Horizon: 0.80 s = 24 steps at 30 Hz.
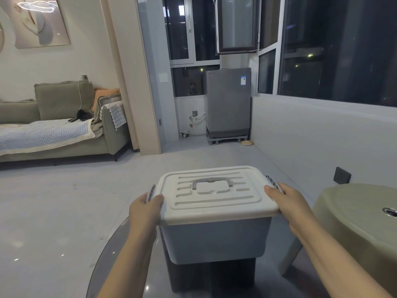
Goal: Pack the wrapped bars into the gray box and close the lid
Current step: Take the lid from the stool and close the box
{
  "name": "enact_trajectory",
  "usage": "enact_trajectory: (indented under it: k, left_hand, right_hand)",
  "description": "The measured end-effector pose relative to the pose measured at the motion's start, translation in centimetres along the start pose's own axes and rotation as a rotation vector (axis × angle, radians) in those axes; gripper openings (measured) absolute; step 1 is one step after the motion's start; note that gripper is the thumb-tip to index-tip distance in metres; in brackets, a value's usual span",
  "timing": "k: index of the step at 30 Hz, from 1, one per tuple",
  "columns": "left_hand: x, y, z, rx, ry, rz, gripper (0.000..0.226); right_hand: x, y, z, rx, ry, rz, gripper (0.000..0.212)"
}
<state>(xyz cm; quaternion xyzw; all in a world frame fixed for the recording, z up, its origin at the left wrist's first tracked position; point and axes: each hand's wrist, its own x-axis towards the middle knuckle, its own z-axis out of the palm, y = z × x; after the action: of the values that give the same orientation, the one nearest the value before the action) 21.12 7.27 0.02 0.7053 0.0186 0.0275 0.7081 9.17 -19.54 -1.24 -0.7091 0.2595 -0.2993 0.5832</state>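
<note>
I see a round counter [120, 250] of dark smoked glass nearest me, glossy, on a dark pedestal. On it sits the box [214, 239], smooth gray plastic with rounded corners. Its lid [217, 198] is on: off-white, ribbed in raised bars, with a gray handle [211, 182] lying flat in a recess. My left hand [144, 208] wraps the left end, thumb on the lid's rim, fingers curled round the latch [151, 192]. My right hand [286, 201] grips the right end the same way, over its latch [272, 182]. No bars show. To the right stands a matte green stool [354, 214] with a metal-ringed hole. Beyond lies pale tiled floor [64, 201], a sofa [64, 117] under a checked throw, a gray washer [228, 104] and dark windows [335, 50].
</note>
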Motion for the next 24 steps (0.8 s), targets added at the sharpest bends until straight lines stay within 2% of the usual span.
enact_trajectory:
  k: [5,15,20,24]
  left_hand:
    - [0.5,-0.3,0.1,-0.036,0.009,0.014,0.005]
    - [1.2,-0.2,-0.7,-0.075,0.034,-0.014,0.005]
    - [1.6,-0.2,-1.3,-0.112,0.04,-0.026,0.018]
    - [1.9,-0.2,-1.4,-0.164,0.049,-0.058,0.015]
  right_hand:
    - [0.1,0.3,0.2,0.034,0.025,-0.014,0.009]
    - [0.2,0.4,1.2,0.104,0.003,-0.037,0.025]
    - [0.0,0.2,1.8,0.153,-0.023,-0.037,0.01]
    - [-0.2,0.1,2.0,0.183,-0.029,-0.021,0.011]
